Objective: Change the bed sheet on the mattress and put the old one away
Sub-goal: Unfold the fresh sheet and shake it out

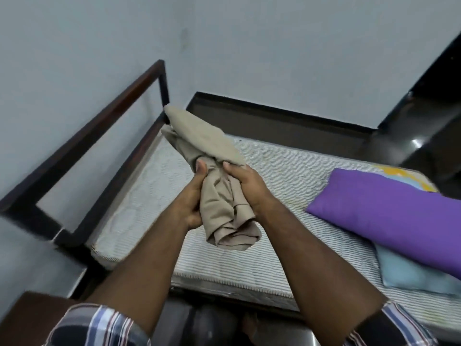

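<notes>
Both hands, left hand (193,196) and right hand (245,188), had fingers wrapped tight round a bunched beige sheet (214,171), held above the bare mattress (274,171), probably so it would not spill open.

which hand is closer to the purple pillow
Right. The right hand grips the beige sheet on the side facing the purple pillow; the left hand is beyond the sheet.
</notes>
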